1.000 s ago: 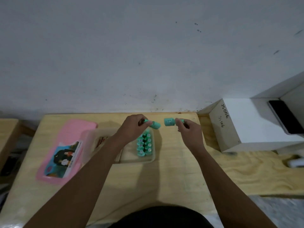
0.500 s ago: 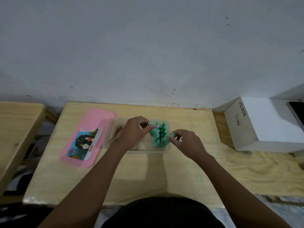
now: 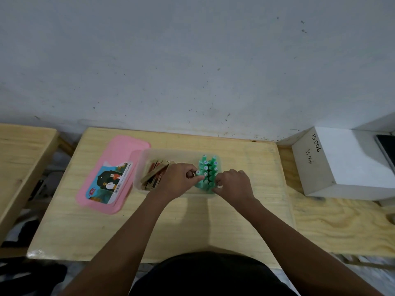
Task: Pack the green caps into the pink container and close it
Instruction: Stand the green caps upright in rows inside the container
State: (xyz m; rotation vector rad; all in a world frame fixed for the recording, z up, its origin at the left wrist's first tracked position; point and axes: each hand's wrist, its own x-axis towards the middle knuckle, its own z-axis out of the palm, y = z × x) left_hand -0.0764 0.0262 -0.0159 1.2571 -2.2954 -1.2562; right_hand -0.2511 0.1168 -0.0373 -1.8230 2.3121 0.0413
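The pink-tinted clear container stands open on the wooden table. Several green caps stand upright in rows in its right part. My left hand pinches one green cap at the left side of the rows. At the near right corner of the rows, my right hand has its fingers curled round another cap, which is mostly hidden. The pink lid, with a picture label, lies flat to the left of the container.
Brown and red flat pieces lie in the container's left part. A white box marked JS006 sits at the right with a dark phone beyond it. Another wooden table stands at the left.
Both hands have come down from above the table to the container, each bringing a green cap to the rows. The camera has tilted, so the table now lies lower in view.
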